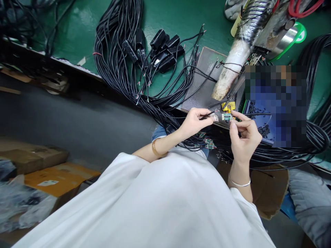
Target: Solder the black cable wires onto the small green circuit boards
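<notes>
Green board: showing between my hands
Right hand: I'm pinching its right end, finger and thumb nearly together
Left hand: I'm gripping a black cable in closed fingertips

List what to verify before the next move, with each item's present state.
1. Left hand holds the black cable: ok, pinched between thumb and fingers.
2. Right hand steadies the green circuit board: cannot tell; fingertips are at its edge, but the grip is unclear.
3. Wire ends joined to the circuit board: cannot tell, too small.
4. Fingers well away from the yellow block: not ok; the right index fingertip is close.
5. Grey plate free of stray cables: not ok; some from the bundle cross it.
</notes>
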`<state>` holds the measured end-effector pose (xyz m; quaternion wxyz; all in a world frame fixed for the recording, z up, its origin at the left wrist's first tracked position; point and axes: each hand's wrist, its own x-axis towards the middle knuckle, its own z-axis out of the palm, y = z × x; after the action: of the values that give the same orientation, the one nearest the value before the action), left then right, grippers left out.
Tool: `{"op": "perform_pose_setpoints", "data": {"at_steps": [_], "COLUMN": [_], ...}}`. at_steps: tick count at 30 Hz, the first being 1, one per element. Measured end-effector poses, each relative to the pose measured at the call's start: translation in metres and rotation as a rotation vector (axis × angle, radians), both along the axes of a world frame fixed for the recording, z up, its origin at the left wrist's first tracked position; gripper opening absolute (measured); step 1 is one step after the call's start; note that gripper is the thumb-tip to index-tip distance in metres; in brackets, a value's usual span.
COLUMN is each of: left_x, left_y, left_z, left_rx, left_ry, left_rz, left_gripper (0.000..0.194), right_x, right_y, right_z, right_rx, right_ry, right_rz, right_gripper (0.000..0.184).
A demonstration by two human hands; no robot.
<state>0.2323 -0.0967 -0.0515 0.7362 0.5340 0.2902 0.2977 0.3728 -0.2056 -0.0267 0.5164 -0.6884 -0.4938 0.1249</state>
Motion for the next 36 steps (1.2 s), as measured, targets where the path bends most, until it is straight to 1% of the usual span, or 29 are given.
{"op": "perform_pose_setpoints", "data": {"at_steps": [6,12,16,19,24,26,29,31,33,36], "left_x": [0.0021,0.0051,0.0046,0.0044,0.0049,0.0046,0.0034,0.0026,0.0022,0.0023], "left_y": [0.0011,0.0011,0.0008,0.0002,-0.0018,-0.0028,-0.004,-0.0042,-0.0039,-0.003], "left_z": [-0.0005,-0.0006,-0.001,-0.0033,-0.0034,-0.0013,0.0013,0.0015,0.0006,-0.0008], "left_rx": [0.043,0.103,0.093,0.088,0.141,0.166,0.182,0.17,0.137,0.095], "left_ry": [0.013,0.013,0.012,0.021,0.038,0.043,0.042,0.043,0.036,0.024], "left_rz": [-0.008,-0.018,-0.034,-0.047,-0.073,-0.08,-0.091,-0.075,-0.047,-0.019], "left_gripper": [0.029,0.026,0.025,0.025,0.024,0.026,0.026,0.023,0.022,0.026], "right_x": [-0.0007,0.0016,0.0044,0.0046,0.0019,0.0027,0.0062,0.0076,0.0069,0.0032], "right_y": [0.004,0.0051,0.0072,0.0076,0.0066,0.0065,0.0061,0.0054,0.0045,0.0033], "right_z": [-0.0047,-0.0092,-0.0081,-0.0059,-0.0048,-0.0052,-0.0052,-0.0046,-0.0039,-0.0036], "right_rx": [-0.031,-0.038,-0.015,0.005,0.004,-0.008,-0.023,-0.027,-0.035,-0.048], "right_ry": [-0.013,-0.054,-0.154,-0.181,-0.234,-0.239,-0.207,-0.16,-0.097,-0.004], "right_rz": [0.026,0.043,0.027,0.035,0.09,0.072,-0.013,-0.049,-0.031,0.024], "right_gripper": [0.006,0.004,0.003,0.003,0.003,0.002,0.004,0.006,0.007,0.009]}}
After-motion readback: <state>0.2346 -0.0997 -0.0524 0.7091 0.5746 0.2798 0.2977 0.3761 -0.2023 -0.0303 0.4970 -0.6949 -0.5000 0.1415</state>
